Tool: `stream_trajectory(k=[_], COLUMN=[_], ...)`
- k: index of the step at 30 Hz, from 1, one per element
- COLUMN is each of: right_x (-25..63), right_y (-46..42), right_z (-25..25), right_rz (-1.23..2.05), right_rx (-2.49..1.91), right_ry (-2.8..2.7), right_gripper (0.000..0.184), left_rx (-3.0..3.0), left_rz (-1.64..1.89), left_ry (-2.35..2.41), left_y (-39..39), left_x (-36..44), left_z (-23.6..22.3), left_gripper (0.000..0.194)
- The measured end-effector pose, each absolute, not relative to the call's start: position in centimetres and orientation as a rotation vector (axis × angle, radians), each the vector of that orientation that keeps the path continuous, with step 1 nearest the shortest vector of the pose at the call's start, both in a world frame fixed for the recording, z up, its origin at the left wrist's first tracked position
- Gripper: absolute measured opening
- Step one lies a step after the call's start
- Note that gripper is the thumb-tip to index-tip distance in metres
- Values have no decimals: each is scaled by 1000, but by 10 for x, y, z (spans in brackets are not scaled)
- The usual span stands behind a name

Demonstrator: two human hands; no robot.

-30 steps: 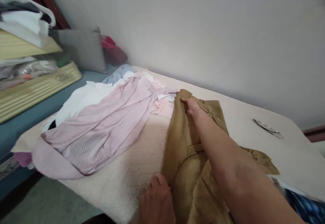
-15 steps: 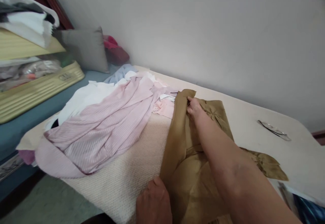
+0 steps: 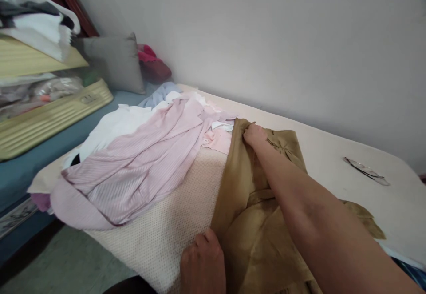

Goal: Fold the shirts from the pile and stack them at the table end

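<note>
A golden-brown garment (image 3: 234,196), perhaps a dress or shirt, lies spread on the table with its left side folded over in a long strip. My right hand (image 3: 254,134) is closed on the cloth near the far end of that strip. At the near end, my left hand (image 3: 203,258) is curled on the garment's left edge, pinching it. My right forearm crosses over the garment and hides part of its middle. A gathered part (image 3: 282,145) of the cloth shows beyond the arm.
Left of the garment lies a pink striped shirt (image 3: 146,165) over white clothing (image 3: 109,127). Glasses (image 3: 366,170) rest on the white table (image 3: 326,169) to the right. A grey cushion (image 3: 116,63) and a yellow plastic rack (image 3: 56,112) stand at far left, and a wall runs behind.
My right hand has shifted slightly on the far end of the brown garment, and its fingers are now more tucked into the cloth. My left hand stays at the near edge.
</note>
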State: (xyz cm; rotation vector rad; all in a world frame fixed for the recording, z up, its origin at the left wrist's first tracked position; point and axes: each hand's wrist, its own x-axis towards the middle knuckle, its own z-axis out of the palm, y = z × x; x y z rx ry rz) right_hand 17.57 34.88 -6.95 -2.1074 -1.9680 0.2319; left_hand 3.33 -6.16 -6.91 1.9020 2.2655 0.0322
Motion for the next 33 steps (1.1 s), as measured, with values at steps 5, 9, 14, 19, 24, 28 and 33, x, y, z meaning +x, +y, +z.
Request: stream_trajectory(k=[5, 9, 14, 19, 24, 28, 33], right_x=[167, 147, 124, 121, 129, 132, 132], right_y=[324, 297, 291, 321, 338, 342, 350], right_z=[-65, -76, -88, -75, -70, -71, -76], right_rz=[-74, -231, -70, 203, 385, 379, 381], right_rx=[-2112, -1937, -2076, -2199, -2228, -2219, -2234], right_ry=[-1853, -1940, -1841, -1705, -1690, -1698, -1740], right_gripper=[52, 51, 58, 55, 38, 42, 51], left_rx=[1897, 1918, 1925, 1894, 1897, 1895, 1882], left_rz=[52, 13, 32, 32, 37, 59, 127], left_ry=[2263, 2284, 2306, 2325, 2337, 2315, 2281], left_y=[-62, -62, -61, -60, -61, -63, -66], left_x=[34, 37, 39, 40, 40, 38, 35], left_z=[-69, -66, -66, -70, -71, -70, -76], left_gripper=[30, 30, 28, 27, 27, 26, 26])
